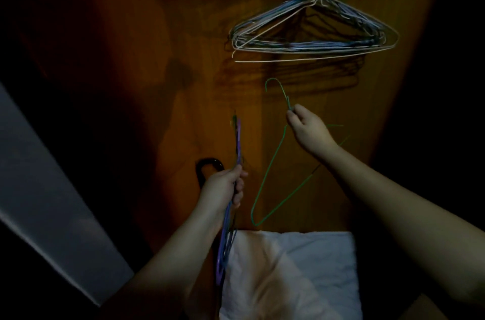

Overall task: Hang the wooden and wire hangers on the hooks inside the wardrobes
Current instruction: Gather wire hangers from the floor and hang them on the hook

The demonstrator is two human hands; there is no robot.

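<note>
A green hanger (265, 183) is pinched at its neck by the right hand (308, 128), hook upward, directly beneath the hung hangers (312, 31). A bundle of hangers (231, 204) is gripped upright in the left hand (223, 186), farther away.

The hung hangers (312, 39) are above the right hand (308, 128), the held bundle (231, 204) left, apparently before cloth (301, 267).

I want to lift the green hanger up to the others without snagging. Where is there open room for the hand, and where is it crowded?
Open: the bare wooden back panel left of the hung wire hangers, and the gap between them and the green hanger in the right hand. Crowded: the hung bunch itself, and low left, where the left hand holds a bundle of hangers.
</note>
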